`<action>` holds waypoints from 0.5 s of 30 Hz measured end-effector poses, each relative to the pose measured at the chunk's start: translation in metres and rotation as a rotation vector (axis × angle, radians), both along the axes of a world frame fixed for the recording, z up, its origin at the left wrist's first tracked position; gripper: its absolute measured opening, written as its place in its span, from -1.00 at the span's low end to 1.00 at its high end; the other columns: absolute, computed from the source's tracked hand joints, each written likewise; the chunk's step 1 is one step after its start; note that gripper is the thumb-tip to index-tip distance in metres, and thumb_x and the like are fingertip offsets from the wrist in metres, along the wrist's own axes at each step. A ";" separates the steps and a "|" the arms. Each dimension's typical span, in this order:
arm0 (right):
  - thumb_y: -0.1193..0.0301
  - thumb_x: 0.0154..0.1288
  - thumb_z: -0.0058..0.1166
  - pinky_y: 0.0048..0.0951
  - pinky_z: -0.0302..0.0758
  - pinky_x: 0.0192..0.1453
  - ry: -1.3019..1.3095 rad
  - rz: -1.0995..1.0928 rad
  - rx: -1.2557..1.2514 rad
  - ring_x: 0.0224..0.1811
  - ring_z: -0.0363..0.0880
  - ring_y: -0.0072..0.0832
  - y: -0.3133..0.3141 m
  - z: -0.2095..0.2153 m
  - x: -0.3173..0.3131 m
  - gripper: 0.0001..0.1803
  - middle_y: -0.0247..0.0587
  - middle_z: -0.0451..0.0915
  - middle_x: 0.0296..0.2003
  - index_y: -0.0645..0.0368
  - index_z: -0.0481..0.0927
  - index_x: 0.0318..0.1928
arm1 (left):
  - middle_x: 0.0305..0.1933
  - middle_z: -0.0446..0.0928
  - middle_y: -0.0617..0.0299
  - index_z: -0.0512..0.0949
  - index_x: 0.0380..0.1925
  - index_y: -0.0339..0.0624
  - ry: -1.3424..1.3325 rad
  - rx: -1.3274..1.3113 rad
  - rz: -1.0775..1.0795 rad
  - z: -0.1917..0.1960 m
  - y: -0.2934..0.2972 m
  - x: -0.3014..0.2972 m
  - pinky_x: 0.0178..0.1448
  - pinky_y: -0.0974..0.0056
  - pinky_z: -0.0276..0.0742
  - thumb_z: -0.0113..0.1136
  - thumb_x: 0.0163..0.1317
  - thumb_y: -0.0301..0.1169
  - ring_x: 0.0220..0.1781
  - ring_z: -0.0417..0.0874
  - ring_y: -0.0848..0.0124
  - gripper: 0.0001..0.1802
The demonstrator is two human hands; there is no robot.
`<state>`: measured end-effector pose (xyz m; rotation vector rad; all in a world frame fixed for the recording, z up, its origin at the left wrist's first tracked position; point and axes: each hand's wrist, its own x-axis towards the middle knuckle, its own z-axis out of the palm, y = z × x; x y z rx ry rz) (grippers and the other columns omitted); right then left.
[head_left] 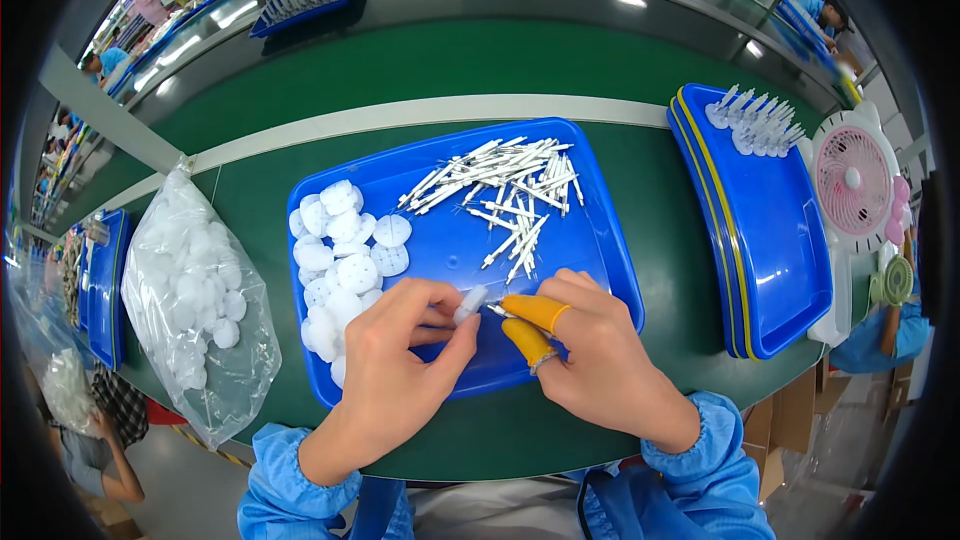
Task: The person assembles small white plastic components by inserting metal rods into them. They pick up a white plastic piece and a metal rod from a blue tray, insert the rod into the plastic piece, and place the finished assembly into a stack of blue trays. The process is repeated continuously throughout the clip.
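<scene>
Left hand (395, 360): closed in a pinch of thumb and fingers on a white disc (470, 304), tilted nearly edge-on, above the near part of a blue tray (425, 252). Right hand (605, 355): closed in a pinch on a slim piece (497, 309) with a metallic look, mostly hidden by the fingertips, one end pointing left toward the disc; contact between the two impossible to tell. Yellow finger covers (527, 342) on right thumb and forefinger; ring on one right finger.

In the tray, left side: heap of round white discs (340, 240), several with small holes. In the tray, far side and right of the heap: loose pile of thin white sticks (485, 175), dark-tipped, lying crosswise.

Left of the tray: clear plastic bag (195, 285) of similar discs, on the green table (480, 450). Right: stacked blue and yellow trays (775, 265), upright stick-and-disc pieces (755, 122) at the far end of the top one. Farther right: pink-and-white fan (852, 177).
</scene>
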<state>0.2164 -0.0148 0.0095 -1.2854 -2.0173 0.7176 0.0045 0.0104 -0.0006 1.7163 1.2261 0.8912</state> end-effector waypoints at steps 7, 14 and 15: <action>0.71 -0.11 0.27 -0.11 0.48 -0.04 0.037 -0.011 0.072 -0.15 0.54 -0.08 -0.006 -0.010 -0.013 -0.56 -0.05 0.58 -0.24 0.46 0.72 -0.08 | -0.24 0.63 0.06 0.64 -0.16 -0.38 0.039 0.145 -0.011 -0.004 -0.002 0.005 -0.12 0.22 0.88 0.43 0.23 -0.66 -0.26 0.82 0.23 -0.80; 0.71 -0.14 0.26 -0.09 0.47 -0.16 0.120 -0.066 0.138 -0.24 0.54 -0.08 -0.012 -0.015 -0.020 -0.63 -0.02 0.56 -0.30 0.46 0.70 -0.19 | -0.25 0.61 0.03 0.65 -0.18 -0.37 0.069 0.236 -0.017 -0.005 -0.007 0.002 -0.25 0.20 0.78 0.41 0.18 -0.66 -0.32 0.79 0.17 -0.79; 0.71 -0.15 0.26 -0.08 0.47 -0.17 0.113 -0.068 0.141 -0.25 0.54 -0.08 -0.012 -0.015 -0.021 -0.64 -0.02 0.55 -0.31 0.46 0.70 -0.20 | -0.25 0.60 0.03 0.65 -0.16 -0.37 0.078 0.235 -0.024 -0.005 -0.008 0.002 -0.28 0.18 0.74 0.41 0.18 -0.66 -0.34 0.79 0.16 -0.78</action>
